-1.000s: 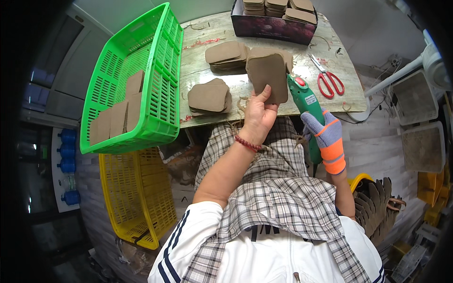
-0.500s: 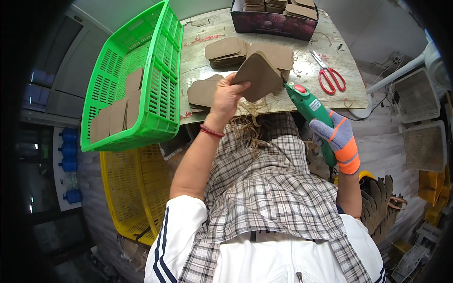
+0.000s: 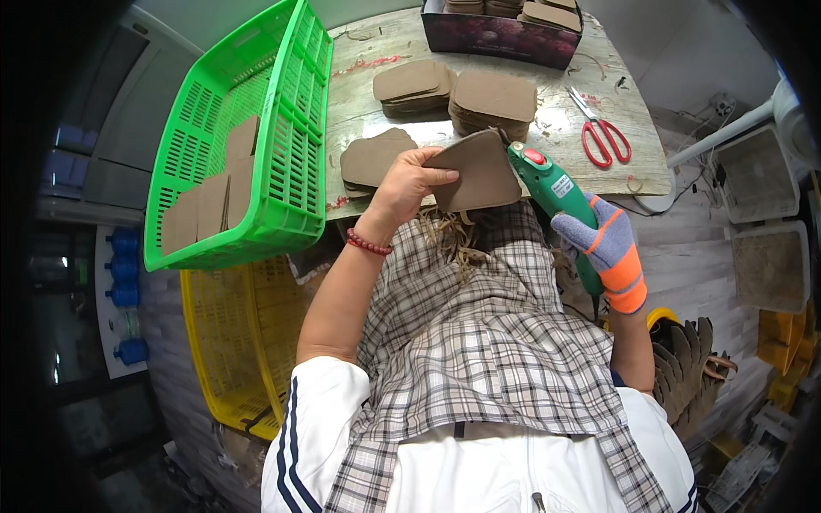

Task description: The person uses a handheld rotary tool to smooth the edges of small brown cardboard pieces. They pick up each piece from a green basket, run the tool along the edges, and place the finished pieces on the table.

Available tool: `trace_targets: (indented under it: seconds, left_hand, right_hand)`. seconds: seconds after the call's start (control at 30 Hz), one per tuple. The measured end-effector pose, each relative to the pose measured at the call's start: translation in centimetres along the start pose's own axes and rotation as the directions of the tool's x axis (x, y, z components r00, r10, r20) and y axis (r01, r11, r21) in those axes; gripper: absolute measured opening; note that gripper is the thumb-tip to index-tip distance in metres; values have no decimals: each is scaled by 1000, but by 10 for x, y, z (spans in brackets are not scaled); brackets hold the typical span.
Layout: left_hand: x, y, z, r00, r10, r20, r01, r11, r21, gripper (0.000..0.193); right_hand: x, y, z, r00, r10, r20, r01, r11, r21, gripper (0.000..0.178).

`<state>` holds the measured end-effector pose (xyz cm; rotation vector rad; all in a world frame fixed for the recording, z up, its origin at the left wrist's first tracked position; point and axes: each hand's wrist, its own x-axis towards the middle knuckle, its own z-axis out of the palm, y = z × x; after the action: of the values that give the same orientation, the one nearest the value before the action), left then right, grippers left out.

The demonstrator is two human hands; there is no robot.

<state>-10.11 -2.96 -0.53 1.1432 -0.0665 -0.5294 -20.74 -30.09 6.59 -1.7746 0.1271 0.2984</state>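
Observation:
My left hand [image 3: 404, 190], bare with a red bead bracelet, pinches the left edge of a flat brown panel with rounded corners [image 3: 479, 175]. Gloved in grey and orange, my right hand [image 3: 605, 248] is wrapped round a green corded power trimmer with a red button [image 3: 547, 179]. The tool's dark tip is at the panel's upper right corner; I cannot tell whether it touches. Behind the held panel are stacks of similar panels: one at the left [image 3: 372, 161], one farther back [image 3: 415, 84] and one to its right [image 3: 493, 96].
A green plastic crate [image 3: 295, 184] with brown pieces stands at the table's left, above a yellow crate [image 3: 227, 350]. Red-handled scissors [image 3: 605, 141] lie on the right of the table [image 3: 359, 51]. A dark box of panels [image 3: 500, 38] stands at the back. Thin scraps [image 3: 449, 235] hang over my lap.
The panel has come down and toward me and turned, baring the stack behind it. My left hand moved nearer; the trimmer shifted slightly left, its tip now at the upper right corner.

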Motion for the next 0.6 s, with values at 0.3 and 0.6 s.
trace_targets:
  seconds: [0.3, 0.6]
  left_hand:
    - [-9, 34, -25, 978, 211, -5, -184, 865, 467, 23]
    - [-12, 45, -36, 976, 216, -34, -190, 915, 357, 20]
  right_hand:
    - [3, 6, 5, 995, 64, 81, -65, 998, 3, 28]
    - [5, 10, 15, 985, 65, 161, -74, 996, 47, 28]
